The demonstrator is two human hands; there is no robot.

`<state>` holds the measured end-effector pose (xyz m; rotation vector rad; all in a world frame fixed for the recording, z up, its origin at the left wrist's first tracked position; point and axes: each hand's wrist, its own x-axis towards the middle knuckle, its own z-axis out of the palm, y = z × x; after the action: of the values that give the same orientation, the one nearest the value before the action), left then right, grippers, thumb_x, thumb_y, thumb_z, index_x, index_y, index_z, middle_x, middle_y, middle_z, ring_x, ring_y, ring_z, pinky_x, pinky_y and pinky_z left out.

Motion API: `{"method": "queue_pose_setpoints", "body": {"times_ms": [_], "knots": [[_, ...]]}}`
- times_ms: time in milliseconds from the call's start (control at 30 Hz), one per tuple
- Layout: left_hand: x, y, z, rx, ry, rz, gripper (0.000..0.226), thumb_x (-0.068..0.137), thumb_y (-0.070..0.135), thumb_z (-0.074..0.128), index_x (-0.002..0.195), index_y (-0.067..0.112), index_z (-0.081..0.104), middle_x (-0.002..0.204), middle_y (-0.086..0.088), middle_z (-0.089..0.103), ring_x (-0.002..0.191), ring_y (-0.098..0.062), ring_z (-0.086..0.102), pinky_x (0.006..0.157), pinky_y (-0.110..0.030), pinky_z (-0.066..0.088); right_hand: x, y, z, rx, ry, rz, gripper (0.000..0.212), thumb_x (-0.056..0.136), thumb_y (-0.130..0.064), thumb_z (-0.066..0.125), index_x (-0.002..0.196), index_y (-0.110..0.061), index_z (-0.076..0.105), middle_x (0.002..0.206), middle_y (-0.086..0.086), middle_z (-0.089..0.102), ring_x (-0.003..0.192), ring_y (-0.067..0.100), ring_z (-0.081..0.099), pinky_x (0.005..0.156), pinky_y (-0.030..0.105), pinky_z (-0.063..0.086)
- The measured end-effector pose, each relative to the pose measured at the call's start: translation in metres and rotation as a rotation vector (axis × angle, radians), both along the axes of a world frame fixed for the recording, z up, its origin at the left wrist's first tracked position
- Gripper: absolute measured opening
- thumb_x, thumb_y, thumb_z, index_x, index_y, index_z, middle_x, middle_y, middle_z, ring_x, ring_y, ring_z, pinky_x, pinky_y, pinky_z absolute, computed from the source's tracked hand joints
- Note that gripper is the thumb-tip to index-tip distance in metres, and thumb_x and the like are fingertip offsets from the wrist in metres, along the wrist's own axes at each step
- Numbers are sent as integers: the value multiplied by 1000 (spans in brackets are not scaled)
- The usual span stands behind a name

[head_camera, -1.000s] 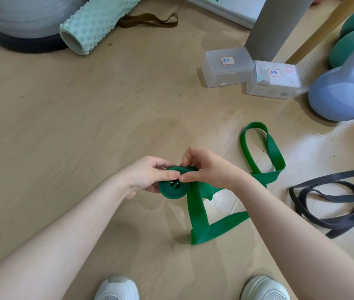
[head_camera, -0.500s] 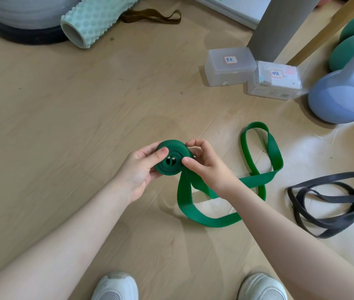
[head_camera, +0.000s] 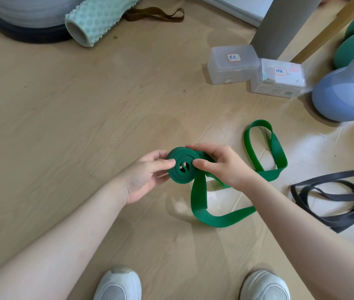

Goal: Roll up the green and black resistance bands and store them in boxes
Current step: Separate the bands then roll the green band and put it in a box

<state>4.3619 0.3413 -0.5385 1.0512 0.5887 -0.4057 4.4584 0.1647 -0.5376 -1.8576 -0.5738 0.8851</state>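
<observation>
Down at the near edge of the floor (head_camera: 41, 118) we see two white shoes (head_camera: 117, 284), toes pointing forward. Just above them, both forearms reach in and meet over the middle of the floor. Our left hand (head_camera: 143, 178) cradles the rolled part of the green band (head_camera: 181, 167) from the left, thumb pressed on the face of the coil, fingers curled behind it. Our right hand (head_camera: 221, 167) grips the same roll from the right, thumb on the front face, fingers wrapped over the top edge. The coil is held up off the floor, its spiral facing us, a small hole in the centre.

The loose tail drops from the roll, curves along the floor under our right forearm, and runs out to a loop lying farther right. Toward the right edge, the black band (head_camera: 334, 198) lies in a loose tangle, apart from the green one.

Farther off, two translucent boxes (head_camera: 232, 66) sit side by side, lids on, each with a small label. A lilac kettlebell (head_camera: 342, 94) stands just right of them. In the far left corner lies a mint foam roller (head_camera: 98, 16), a brown band (head_camera: 154, 15) beside it.
</observation>
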Motion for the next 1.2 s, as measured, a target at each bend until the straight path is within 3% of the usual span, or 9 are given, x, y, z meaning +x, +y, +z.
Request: {"method": "queue_pose_setpoints", "body": {"times_ms": [67, 167, 267, 400, 500, 733, 933, 1067, 1200], "knots": [[2, 5, 2, 131, 34, -202, 30, 83, 19, 64, 110, 10, 55, 108, -7, 67, 105, -20, 61, 101, -34, 43, 4, -6, 2, -63, -29, 116, 34, 88, -16, 61, 115, -37, 59, 108, 2, 70, 99, 20, 65, 91, 38, 51], [8, -1, 8, 277, 58, -381, 39, 75, 31, 72, 108, 17, 58, 102, -2, 71, 93, -14, 68, 83, -26, 51, 2, -1, 9, -103, -29, 285, 37, 88, -13, 61, 122, -26, 59, 103, -23, 62, 94, -10, 60, 85, 14, 46], [12, -5, 12, 444, -4, -438, 27, 75, 21, 73, 97, 15, 58, 92, -1, 71, 85, -12, 68, 75, -22, 52, -2, 5, 5, -124, -105, 347, 42, 86, -21, 64, 125, -31, 53, 106, -14, 65, 98, 3, 62, 90, 27, 50], [12, -6, 12, 559, -91, -311, 27, 73, 19, 76, 97, 17, 65, 92, -1, 71, 86, -13, 67, 74, -20, 52, -4, 0, -4, -17, 31, 135, 54, 81, -13, 70, 116, -27, 32, 94, 4, 62, 87, 24, 64, 84, 43, 53], [11, -8, 11, 532, -148, -228, 22, 74, 13, 74, 94, 22, 69, 90, 0, 73, 83, -11, 68, 74, -19, 54, -5, -2, -15, 14, 11, 58, 42, 78, -18, 72, 106, -28, 43, 101, -4, 60, 95, 18, 60, 90, 42, 50], [7, 6, 5, 654, -148, -227, 23, 74, 15, 74, 86, 34, 70, 88, 1, 73, 85, -15, 68, 81, -28, 52, 1, -10, -19, -119, -214, 169, 43, 80, -23, 71, 120, -30, 58, 100, -17, 53, 86, -2, 52, 81, 16, 40], [8, 10, 2, 504, -74, -87, 25, 77, 12, 70, 101, 18, 69, 93, -3, 72, 83, -13, 67, 84, -26, 51, -5, 0, -22, -143, -177, 197, 37, 93, -20, 54, 129, -25, 52, 106, -19, 55, 92, -2, 54, 90, 20, 41], [8, 3, 0, 381, -12, 66, 25, 81, 13, 66, 106, 19, 64, 90, 5, 71, 74, -2, 67, 62, -13, 51, -26, 10, -29, 13, 57, 44, 29, 98, -16, 40, 127, -19, 43, 116, -5, 61, 109, 15, 59, 100, 39, 44], [9, 2, 3, 279, -28, 138, 13, 84, 19, 61, 94, 21, 69, 84, 4, 72, 80, -11, 66, 77, -25, 51, -34, 23, -25, 161, 189, -131, 26, 99, -16, 40, 120, -30, 44, 110, -2, 60, 99, 7, 60, 93, 24, 47]]}}
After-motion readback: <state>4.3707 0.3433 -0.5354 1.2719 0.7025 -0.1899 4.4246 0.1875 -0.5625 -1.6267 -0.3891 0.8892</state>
